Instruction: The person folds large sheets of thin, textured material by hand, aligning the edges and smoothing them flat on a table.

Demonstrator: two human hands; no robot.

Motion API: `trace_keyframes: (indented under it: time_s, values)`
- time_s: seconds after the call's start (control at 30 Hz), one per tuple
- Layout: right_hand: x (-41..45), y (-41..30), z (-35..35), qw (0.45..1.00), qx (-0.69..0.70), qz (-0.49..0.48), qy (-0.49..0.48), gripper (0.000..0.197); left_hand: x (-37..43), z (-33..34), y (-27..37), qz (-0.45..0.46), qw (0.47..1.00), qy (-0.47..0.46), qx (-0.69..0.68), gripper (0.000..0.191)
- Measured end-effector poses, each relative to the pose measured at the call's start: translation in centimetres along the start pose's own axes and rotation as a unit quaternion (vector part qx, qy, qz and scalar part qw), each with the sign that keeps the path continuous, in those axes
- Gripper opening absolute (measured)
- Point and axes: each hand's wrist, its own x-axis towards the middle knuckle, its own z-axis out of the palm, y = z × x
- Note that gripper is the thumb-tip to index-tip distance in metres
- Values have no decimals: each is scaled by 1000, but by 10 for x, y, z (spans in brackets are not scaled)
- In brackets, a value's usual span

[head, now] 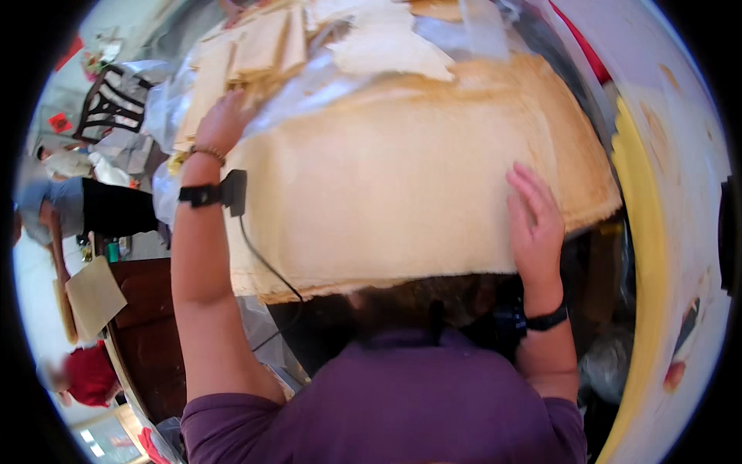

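A broad, pale tan sheet [394, 191] lies before me on a stack of similar sheets with rough, browner edges [574, 162]. My left hand [224, 119] reaches past the sheet's upper left corner, close to the lower end of some folded tan pieces [261, 49]; its fingers are blurred, and whether they touch or hold anything I cannot tell. Over the right part of the sheet is my right hand [534, 214], its fingers slightly apart and nothing held. A torn, whitish sheet [388, 43] lies beyond the stack on clear plastic film [313, 87].
Yellow material [643, 232] runs along the right side. On the left are a dark wooden chair [113, 104], a dark red wooden panel [148, 330] and several people, one [64, 203] beside a tan square sheet [95, 296]. A black cable [261, 258] hangs from the device on my left wrist.
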Motion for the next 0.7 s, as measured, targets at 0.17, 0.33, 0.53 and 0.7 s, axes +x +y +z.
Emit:
trace_keyframes:
  time_s: [0.17,0.33,0.53,0.7]
  values:
    - [-7,29,-30,952,184,187,156,25,-123,-32,158,225,948,-67,-215,48]
    - [-18,38,-60,942,135,300,72,34,-218,-28,263,306,924,-103,-206,62]
    - [-37,37,-90,916,155,370,7,40,-219,-4,276,309,938,9,-155,50]
    - [-46,37,-103,866,254,420,-97,45,-219,-3,283,300,940,28,-160,39]
